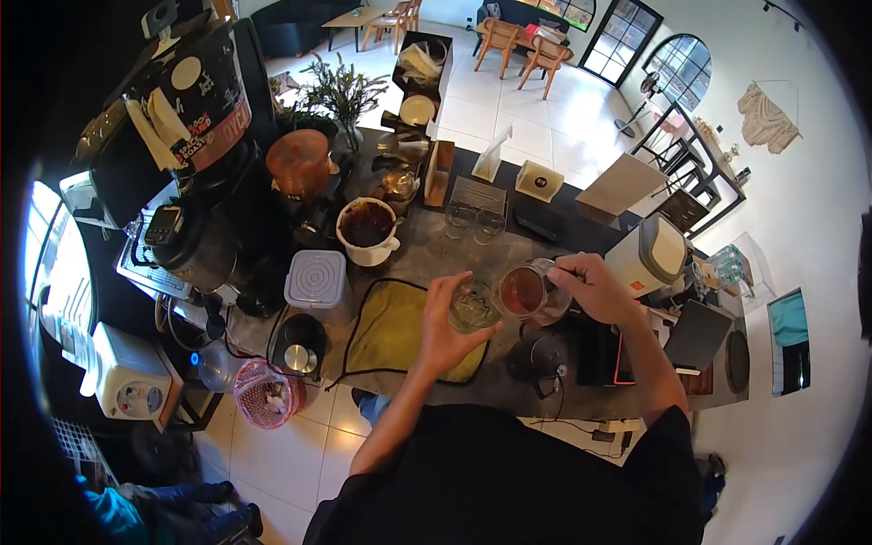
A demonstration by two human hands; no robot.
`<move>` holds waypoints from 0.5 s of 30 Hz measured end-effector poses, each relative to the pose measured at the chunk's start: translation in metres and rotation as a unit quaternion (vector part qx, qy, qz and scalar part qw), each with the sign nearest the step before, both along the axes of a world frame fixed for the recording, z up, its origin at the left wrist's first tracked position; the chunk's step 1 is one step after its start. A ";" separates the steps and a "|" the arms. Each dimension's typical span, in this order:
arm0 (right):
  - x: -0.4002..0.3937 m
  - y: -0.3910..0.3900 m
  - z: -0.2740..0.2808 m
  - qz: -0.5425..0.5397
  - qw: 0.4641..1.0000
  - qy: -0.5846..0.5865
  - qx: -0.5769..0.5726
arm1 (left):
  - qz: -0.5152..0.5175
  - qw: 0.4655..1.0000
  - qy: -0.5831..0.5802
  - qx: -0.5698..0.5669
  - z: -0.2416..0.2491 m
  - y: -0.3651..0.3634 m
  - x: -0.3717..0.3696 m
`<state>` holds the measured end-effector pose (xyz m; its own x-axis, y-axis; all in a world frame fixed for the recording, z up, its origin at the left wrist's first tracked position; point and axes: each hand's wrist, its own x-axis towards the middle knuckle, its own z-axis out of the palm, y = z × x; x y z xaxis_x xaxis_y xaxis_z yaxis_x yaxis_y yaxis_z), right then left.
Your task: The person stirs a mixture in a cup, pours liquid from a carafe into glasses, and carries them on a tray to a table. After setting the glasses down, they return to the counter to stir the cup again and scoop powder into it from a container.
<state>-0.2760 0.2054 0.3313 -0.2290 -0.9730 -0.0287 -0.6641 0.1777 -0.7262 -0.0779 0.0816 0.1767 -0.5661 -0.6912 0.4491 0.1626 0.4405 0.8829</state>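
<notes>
My left hand (443, 327) is wrapped round a clear drinking glass (474, 309), held over the counter. My right hand (595, 286) grips the handle of a glass coffee server (523, 292) with reddish-brown liquid in it. The server is tilted, its rim right at the glass. Below my left hand, a yellow-green cloth (386, 329) with dark edging lies on the counter. A black kettle (536, 357) stands below the server, near the counter's front edge.
Left of the cloth are a white dripper (367, 252) with dark coffee grounds, a square white-lidded container (316, 277) and a black grinder (195, 250). Two clear glasses (474, 225) stand farther back. A pink basket (270, 395) sits on the floor; another person (173, 513) shows at lower left.
</notes>
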 end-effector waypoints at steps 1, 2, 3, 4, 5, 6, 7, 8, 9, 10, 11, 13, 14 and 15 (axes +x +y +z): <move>0.002 -0.002 0.003 0.002 1.000 0.000 0.002 | -0.004 1.000 -0.004 -0.009 0.000 0.000 0.001; 0.005 -0.004 0.006 0.006 1.000 0.007 0.009 | -0.002 1.000 -0.003 -0.008 -0.001 0.001 0.002; 0.008 -0.006 0.009 0.010 1.000 0.013 0.016 | -0.001 1.000 -0.007 -0.017 -0.003 0.001 0.002; 0.009 -0.008 0.011 0.011 1.000 0.014 0.016 | 0.000 1.000 -0.012 -0.027 -0.005 0.001 0.003; 0.010 -0.009 0.013 0.013 0.999 0.029 0.031 | 0.001 1.000 -0.011 -0.027 -0.006 0.002 0.002; 0.011 -0.010 0.015 0.014 0.998 0.043 0.045 | -0.005 1.000 0.001 -0.014 -0.008 0.002 0.002; 0.012 -0.012 0.017 0.014 0.998 0.043 0.045 | -0.013 1.000 0.013 -0.001 -0.008 0.003 0.001; 0.013 -0.013 0.019 0.018 0.998 0.046 0.048 | -0.013 1.000 0.013 -0.001 -0.007 0.004 0.002; 0.014 -0.014 0.021 0.022 0.997 0.048 0.051 | -0.010 1.000 0.012 -0.003 -0.005 0.004 0.003; 0.016 -0.015 0.022 0.021 0.997 0.048 0.051 | -0.008 1.000 0.010 -0.005 -0.003 0.005 0.004; 0.017 -0.015 0.023 0.023 0.997 0.054 0.049 | -0.008 1.000 0.011 -0.005 -0.002 0.005 0.005; 0.019 -0.016 0.025 0.024 0.997 0.060 0.047 | -0.013 1.000 -0.019 0.011 0.000 0.006 0.007; 0.019 -0.017 0.025 0.024 0.997 0.059 0.049 | -0.014 1.000 -0.019 0.011 -0.001 0.005 0.007; 0.020 -0.017 0.025 0.024 0.997 0.059 0.052 | -0.012 1.000 -0.015 0.006 -0.003 0.005 0.006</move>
